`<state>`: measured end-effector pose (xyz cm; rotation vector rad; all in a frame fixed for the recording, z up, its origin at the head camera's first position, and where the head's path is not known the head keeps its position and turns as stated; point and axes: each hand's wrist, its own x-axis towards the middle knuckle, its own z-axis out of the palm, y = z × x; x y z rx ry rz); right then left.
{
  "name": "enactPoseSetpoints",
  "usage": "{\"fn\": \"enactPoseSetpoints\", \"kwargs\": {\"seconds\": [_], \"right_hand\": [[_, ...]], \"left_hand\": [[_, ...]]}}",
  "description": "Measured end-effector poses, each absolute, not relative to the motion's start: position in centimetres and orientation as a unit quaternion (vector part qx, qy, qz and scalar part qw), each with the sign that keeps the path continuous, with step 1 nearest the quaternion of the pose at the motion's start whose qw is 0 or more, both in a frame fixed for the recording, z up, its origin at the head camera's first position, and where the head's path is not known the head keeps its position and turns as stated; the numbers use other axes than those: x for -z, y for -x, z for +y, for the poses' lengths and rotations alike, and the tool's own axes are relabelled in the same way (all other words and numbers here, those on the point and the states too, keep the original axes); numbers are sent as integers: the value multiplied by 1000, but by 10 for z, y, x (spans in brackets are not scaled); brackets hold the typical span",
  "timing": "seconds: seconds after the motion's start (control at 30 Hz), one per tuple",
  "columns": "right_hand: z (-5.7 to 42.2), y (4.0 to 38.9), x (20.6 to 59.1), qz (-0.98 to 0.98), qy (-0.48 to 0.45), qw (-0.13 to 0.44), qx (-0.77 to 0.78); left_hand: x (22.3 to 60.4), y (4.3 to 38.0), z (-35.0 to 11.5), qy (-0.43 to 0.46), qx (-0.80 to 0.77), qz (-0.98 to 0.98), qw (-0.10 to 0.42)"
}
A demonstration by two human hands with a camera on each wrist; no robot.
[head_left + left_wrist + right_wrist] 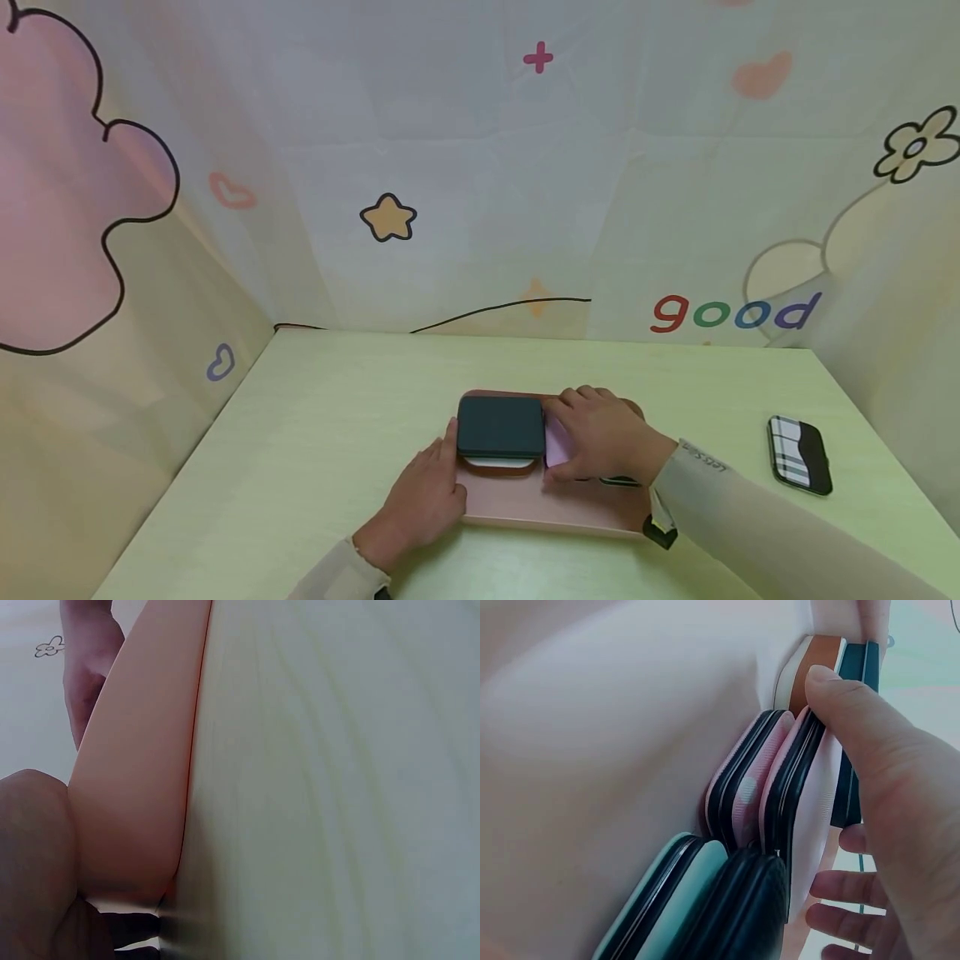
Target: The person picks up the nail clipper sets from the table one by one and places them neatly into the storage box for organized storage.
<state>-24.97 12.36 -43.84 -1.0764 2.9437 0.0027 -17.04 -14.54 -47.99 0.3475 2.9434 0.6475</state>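
A shallow pink tray (525,502) lies on the table. My left hand (423,497) grips its left wall, thumb over the rim and fingers outside. Inside at the back left, a dark green rounded case (500,425) tops a white and brown piece (826,671). My right hand (603,433) holds a flat pink case (814,802) with black sides, which looks lilac from above. The thumb sits at its near edge. Under it is another pink case (742,780); beside these are a mint case (660,896) and a black one (739,907), mostly hidden from above.
A flat rounded item with a plaid and black face (799,455), like a phone, lies on the table right of the tray. Pale green tabletop (337,417) surrounds the tray. A printed cloth (465,150) hangs behind and along both sides.
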Motion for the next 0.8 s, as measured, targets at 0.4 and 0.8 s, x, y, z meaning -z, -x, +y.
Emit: {"fn": "enactPoseSetpoints", "kwargs": {"seconds": [0.4, 0.8], "right_hand": [[127, 248, 440, 942, 333, 46, 3], [127, 248, 438, 943, 329, 45, -1]], "left_hand": [[482, 170, -145, -109, -213, 969, 59], [481, 170, -144, -107, -216, 969, 59]]}}
